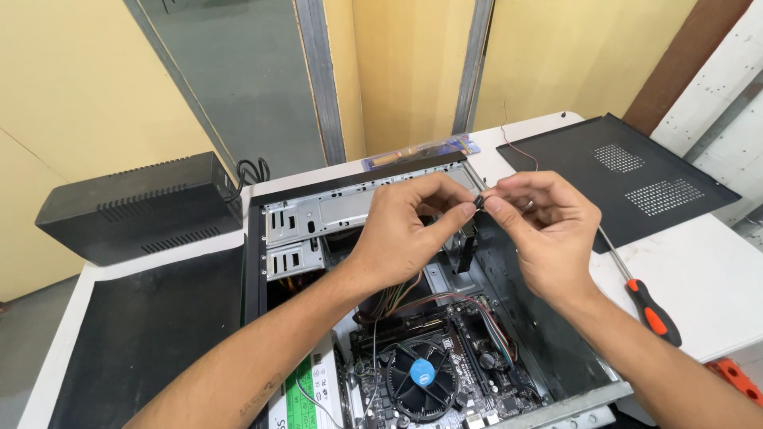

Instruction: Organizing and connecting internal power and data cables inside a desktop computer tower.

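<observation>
Single head-worn view, looking steeply down and forward from close above an open computer case (413,318) on a white table (699,278), toward a yellow wall (79,95).

two hands (405,230), one screwdriver (640,294), two panels (628,179)

Left hand (397,230) and right hand (548,226) raised together, fingers (467,211) pinched

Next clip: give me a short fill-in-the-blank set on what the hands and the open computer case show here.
1. Both hands, the left hand and the right hand, pinch a small ____ connector between them.
2. The screwdriver beside the case has an orange-and-____ handle.
3. The cooler fan has a ____ centre sticker.

Missing words: black; black; blue
</observation>
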